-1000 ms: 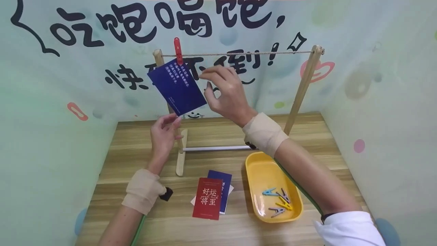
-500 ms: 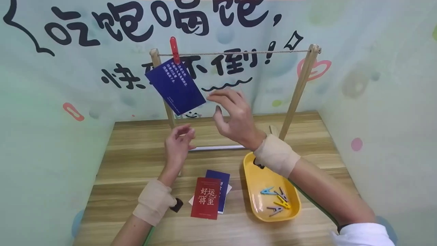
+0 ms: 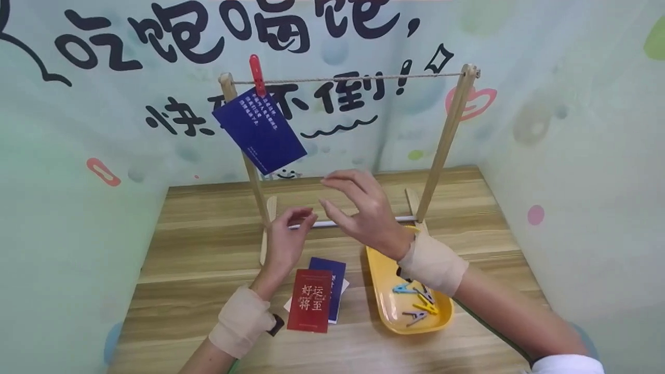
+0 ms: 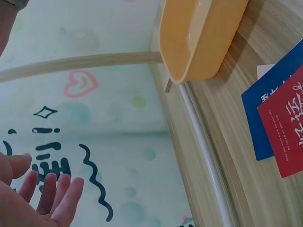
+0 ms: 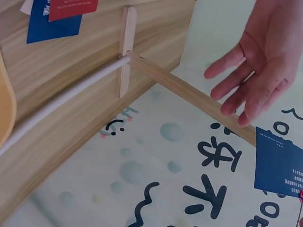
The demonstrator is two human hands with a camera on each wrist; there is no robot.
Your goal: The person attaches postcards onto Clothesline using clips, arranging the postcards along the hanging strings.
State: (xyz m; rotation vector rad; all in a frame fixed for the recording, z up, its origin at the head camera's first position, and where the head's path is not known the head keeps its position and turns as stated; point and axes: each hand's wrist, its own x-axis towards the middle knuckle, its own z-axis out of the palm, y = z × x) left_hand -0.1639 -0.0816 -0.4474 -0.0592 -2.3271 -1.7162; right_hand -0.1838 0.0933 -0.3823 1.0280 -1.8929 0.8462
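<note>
A blue card with white writing hangs tilted by one corner from the string, held by a red clothespin. My left hand, with nothing in its loosely bent fingers, is over the table just above a small pile of cards. Facing it, my right hand has thumb and fingers spread apart and holds nothing. On top of the pile lies a red card, partly covering another blue card and a white one, of which only corners show. The right wrist view also shows the hanging card beyond the fingers.
The string runs between two wooden posts joined low down by a white rod. Under my right wrist stands a yellow tray with several small clothespins. Printed cloth walls enclose the wooden table.
Both hands have come down and away from the hanging card; the left has also moved right. The card stays hanging from the clothespin at the same tilt.
</note>
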